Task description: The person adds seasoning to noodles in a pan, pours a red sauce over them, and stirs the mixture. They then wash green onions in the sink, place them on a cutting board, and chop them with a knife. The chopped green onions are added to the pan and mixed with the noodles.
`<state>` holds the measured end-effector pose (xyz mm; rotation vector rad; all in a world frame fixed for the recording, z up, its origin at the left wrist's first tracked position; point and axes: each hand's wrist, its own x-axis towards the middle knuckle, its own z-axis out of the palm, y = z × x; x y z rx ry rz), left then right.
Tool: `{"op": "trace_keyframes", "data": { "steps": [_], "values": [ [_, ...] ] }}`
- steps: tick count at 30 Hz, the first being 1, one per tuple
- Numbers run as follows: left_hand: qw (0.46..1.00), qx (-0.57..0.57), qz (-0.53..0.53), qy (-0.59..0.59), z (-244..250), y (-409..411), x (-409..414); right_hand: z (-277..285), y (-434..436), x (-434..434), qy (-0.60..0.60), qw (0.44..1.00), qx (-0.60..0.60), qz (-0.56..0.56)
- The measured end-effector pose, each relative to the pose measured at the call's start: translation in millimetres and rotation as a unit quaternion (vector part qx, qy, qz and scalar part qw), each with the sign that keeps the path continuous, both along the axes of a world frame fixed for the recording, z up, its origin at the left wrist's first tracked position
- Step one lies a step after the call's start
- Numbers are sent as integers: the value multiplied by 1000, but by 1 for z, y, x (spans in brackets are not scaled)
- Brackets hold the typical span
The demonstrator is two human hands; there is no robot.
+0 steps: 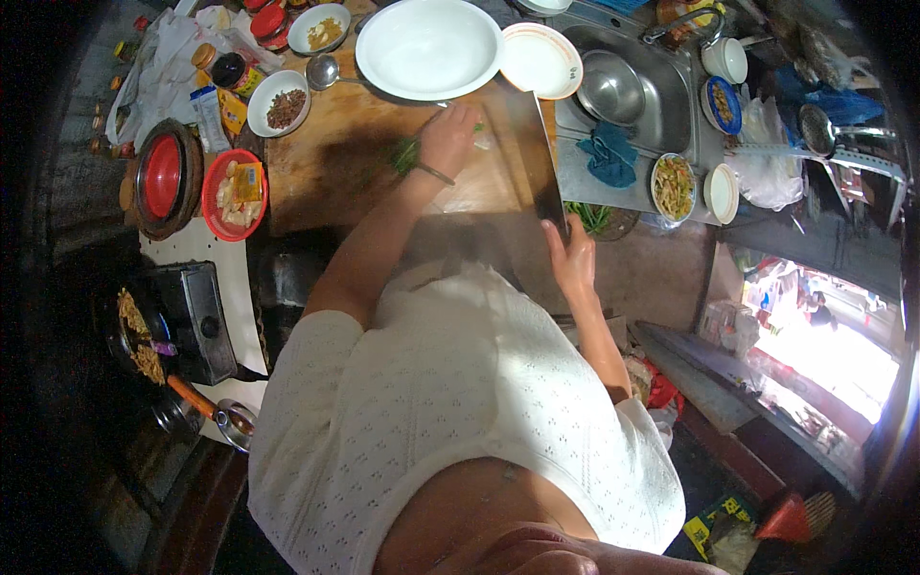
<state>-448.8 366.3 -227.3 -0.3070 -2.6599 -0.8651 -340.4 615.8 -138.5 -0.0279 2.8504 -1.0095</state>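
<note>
My left hand rests on the wooden cutting board, its fingers closed over a bunch of thin green stalks. The greens show beside my wrist, and a little green and a pale piece show at my fingertips. In my right hand is the handle end of a broad-bladed kitchen knife. Its blade points away from me over the board's right side, apart from my left hand. Beyond my left hand stands a large white oval plate, with a white rimmed plate to its right.
On the left are a bowl of brown mince, a ladle, a red basket with garlic, and a pan of food. To the right, a metal sink, blue cloth and vegetable dish. Green stalks lie behind my right hand.
</note>
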Motion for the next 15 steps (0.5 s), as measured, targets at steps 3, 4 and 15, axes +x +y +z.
{"op": "trace_keyframes", "data": {
  "steps": [3, 4, 15],
  "values": [
    [998, -51, 47, 0, -11, 9, 2, 8, 6, 4, -17, 1000, -5, -16],
    [995, -71, 73, -7, -10, 11, 5, 8, 7, 4, -31, 999, -4, -25],
    [964, 159, 210, -42, -53, -65, 82, -15, 9, -6, 37, 995, 53, 75]
  ]
}}
